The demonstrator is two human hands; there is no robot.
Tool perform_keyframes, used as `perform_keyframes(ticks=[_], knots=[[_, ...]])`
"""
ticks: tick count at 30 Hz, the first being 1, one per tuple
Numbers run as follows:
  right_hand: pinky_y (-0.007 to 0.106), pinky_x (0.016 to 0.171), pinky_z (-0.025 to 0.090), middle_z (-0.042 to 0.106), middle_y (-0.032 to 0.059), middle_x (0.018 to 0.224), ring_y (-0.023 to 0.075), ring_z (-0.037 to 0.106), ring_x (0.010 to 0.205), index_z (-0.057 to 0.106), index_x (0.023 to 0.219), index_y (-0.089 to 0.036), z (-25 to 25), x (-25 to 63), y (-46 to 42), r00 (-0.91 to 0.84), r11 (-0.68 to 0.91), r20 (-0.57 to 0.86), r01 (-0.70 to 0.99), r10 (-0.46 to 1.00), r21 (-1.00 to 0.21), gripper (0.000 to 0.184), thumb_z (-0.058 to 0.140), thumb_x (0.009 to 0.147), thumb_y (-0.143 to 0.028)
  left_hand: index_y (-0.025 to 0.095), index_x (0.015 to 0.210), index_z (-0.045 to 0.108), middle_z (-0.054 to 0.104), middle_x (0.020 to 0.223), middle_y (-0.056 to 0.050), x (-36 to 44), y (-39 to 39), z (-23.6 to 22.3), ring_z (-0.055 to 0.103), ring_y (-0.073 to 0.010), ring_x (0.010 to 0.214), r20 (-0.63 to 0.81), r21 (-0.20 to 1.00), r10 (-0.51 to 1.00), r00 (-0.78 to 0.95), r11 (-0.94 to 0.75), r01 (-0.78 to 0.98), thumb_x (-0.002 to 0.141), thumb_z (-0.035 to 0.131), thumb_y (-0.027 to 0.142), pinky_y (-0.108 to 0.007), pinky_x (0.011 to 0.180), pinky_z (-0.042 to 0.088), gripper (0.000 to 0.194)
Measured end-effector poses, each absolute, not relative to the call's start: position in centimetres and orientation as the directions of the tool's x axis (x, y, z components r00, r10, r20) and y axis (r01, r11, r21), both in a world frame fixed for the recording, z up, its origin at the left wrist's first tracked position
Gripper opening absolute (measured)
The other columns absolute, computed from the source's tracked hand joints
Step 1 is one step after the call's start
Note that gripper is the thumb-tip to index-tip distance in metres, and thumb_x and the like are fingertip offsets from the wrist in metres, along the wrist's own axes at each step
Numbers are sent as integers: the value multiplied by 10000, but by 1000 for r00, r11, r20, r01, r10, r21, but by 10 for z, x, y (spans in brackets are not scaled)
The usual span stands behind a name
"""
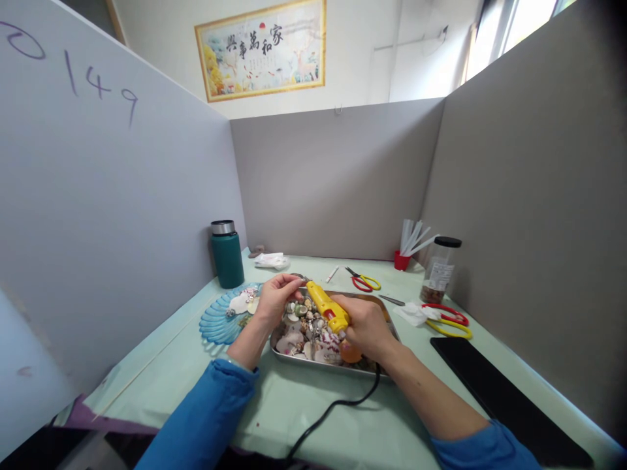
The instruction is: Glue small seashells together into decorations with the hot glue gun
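My right hand (pixel 368 323) is wrapped round a yellow hot glue gun (pixel 326 307), whose nozzle points up and left. A black cord runs from the gun down to the table's front edge. My left hand (pixel 277 297) pinches something small right at the nozzle tip; what it is I cannot make out. Below both hands lies a metal tray (pixel 313 371) filled with seashells (pixel 301 326) of several kinds. To the left, partly behind my left wrist, is a blue scalloped glass plate (pixel 215 323) with a few white shells (pixel 240 303) on it.
A green bottle (pixel 227 258) stands at back left. Behind the tray lie small scissors (pixel 365 282). At right are larger red-and-yellow scissors (pixel 448 316), a tissue (pixel 414 314), a jar (pixel 439 271), a red cup of glue sticks (pixel 402 261) and a black slab (pixel 499 391). Partitions enclose three sides.
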State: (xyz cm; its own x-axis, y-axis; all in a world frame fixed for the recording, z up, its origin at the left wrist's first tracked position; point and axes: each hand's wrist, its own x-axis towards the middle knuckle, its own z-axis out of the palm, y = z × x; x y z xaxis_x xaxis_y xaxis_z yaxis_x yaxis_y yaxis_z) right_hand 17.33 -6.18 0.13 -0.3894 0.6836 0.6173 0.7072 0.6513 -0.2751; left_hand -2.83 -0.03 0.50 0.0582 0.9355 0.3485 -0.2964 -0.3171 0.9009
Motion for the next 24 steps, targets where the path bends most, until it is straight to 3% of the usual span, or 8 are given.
perform_keyframes(ticks=[8,15,24], knots=[[226,619,354,674,7,780,162,588,705,624,1013,-226,4,173,-63,-334,607,623,739,707,-292,418,487,645,-82,121,762,640,678,714,-34,-30,0,5,545,-59,468,356,890,933,44,-325,-321,618,746,302,-194,501,443,255],[224,643,367,682,4,843,164,603,756,612,1051,-229,3,174,-62,-359,633,621,715,697,-296,502,471,602,-53,117,753,643,671,690,-26,-29,-1,6,544,-59,470,352,891,934,58,-316,-326,621,749,286,-189,504,437,240],[227,644,371,683,15,838,169,606,761,617,1025,-212,1,174,-61,-388,658,621,697,681,-286,471,476,605,-52,121,750,633,627,580,9,-29,0,4,542,-66,464,339,898,936,92,-294,-327,617,756,287,-184,494,422,245]])
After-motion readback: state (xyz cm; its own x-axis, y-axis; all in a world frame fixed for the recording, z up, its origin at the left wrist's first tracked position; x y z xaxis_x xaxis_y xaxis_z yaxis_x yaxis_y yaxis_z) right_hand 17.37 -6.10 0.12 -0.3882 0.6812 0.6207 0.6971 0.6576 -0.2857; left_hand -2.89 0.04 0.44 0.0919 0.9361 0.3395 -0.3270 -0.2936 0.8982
